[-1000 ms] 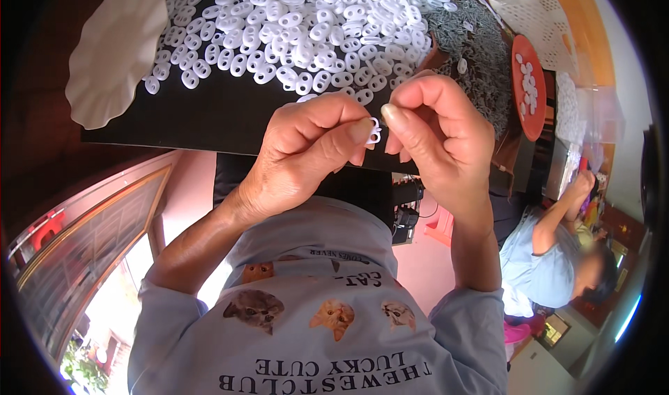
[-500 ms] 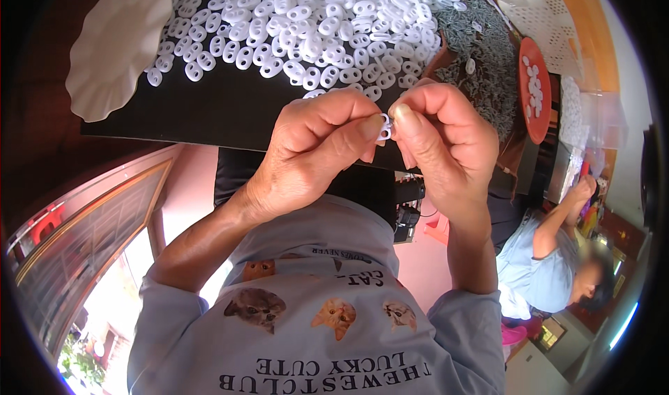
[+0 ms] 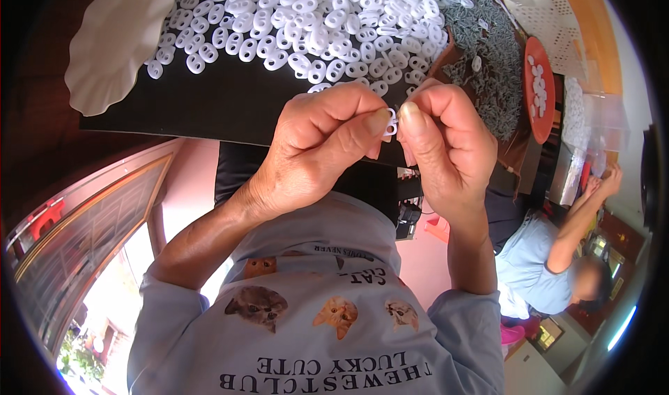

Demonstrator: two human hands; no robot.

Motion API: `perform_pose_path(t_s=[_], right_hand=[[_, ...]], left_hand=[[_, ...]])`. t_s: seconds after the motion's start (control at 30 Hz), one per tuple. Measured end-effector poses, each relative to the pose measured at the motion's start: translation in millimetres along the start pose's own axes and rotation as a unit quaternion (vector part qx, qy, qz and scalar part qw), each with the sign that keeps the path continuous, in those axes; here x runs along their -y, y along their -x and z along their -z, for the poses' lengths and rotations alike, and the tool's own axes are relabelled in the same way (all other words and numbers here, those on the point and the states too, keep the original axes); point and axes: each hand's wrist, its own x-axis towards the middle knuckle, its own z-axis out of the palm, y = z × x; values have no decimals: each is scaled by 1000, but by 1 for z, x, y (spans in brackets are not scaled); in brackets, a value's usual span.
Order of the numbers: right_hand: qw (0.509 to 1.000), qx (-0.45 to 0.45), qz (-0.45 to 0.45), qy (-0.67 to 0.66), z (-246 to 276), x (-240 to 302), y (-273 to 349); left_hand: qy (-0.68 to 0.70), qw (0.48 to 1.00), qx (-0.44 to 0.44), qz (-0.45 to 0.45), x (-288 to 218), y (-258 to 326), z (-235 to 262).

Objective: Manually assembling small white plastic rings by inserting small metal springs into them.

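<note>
Left grip [image 3: 324, 148] clamps a white piece [image 3: 392, 123] between thumb and finger, above the dark tabletop [image 3: 202, 109]; right grip [image 3: 449, 141] is just beside it, thumb and finger together, whether on anything I cannot tell. Beyond spreads a white heap [image 3: 317, 33], with a grey heap [image 3: 488, 53] and orange plate [image 3: 542, 127] rightward, a pale dish [image 3: 122, 47] leftward. Left thumb covers part of the piece, its long axis running near to far, two holes in line.

Part [image 3: 391, 122] in my left hand [image 3: 324, 144]; my right hand [image 3: 453, 141] just right, near tabletop [image 3: 202, 109] edge. Parts pile [image 3: 300, 19] on tabletop beyond both hands. Dish [image 3: 115, 47] left of pile; bits heap [image 3: 491, 60] right; plate [image 3: 542, 132], bearing small pieces [image 3: 539, 88], farther right.
</note>
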Motion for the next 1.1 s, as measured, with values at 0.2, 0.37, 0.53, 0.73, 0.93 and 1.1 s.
perform_pose_path(t_s=[0.2,0.37,0.53,0.73,0.93,1.1], right_hand=[[1000,-12,-5,8,-5,-3,1],[999,-26,-28,2,-8,-3,4],[999,-23,-38,18,-8,0,3],[998,-26,-57,13,-11,4,4],[999,10,-40,-7,-2,5,8],[1000,20,3,-20,0,-1,9]], left_hand=[[-11,1000,-13,-16,1,1,-4],[-21,999,-24,-32,1,1,-5],[-14,999,-34,-27,3,-1,-6],[-36,999,-6,-23,4,2,-2],[-20,999,3,-35,5,3,0],[-36,999,-5,-14,1,2,-3]])
